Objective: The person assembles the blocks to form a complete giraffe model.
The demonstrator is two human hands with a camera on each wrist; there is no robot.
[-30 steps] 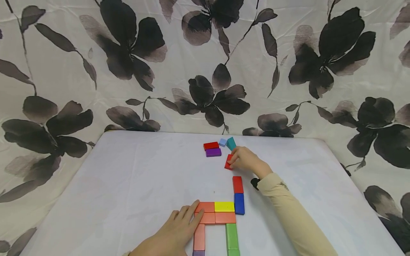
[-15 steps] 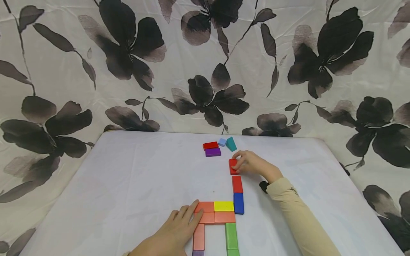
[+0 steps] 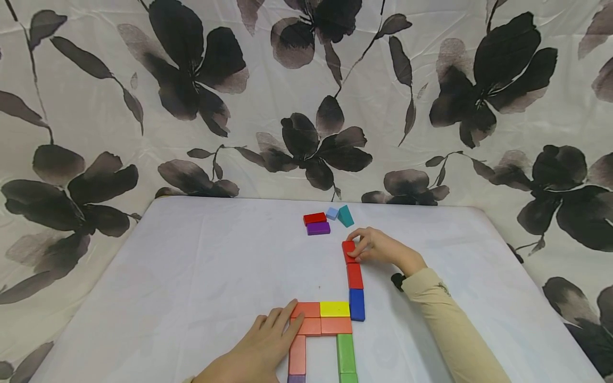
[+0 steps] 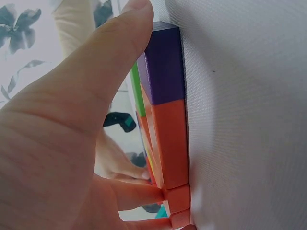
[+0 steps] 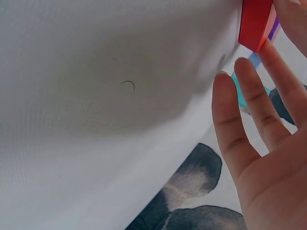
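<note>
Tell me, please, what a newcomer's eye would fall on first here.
Likely the large dark flowers on the pale cloth behind the white tabletop come first. Next may come the yellow block against salmon blocks, low in the head view, and the red block at the far end of the red-and-blue line, in the person's right grip.

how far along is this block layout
Looks done: the yellow block, orange blocks and blue block lie joined. In hand: the right hand pinches one red block, end to end with a second red block. Probably left: the loose third red block, purple block, light blue block and teal block beyond.
</note>
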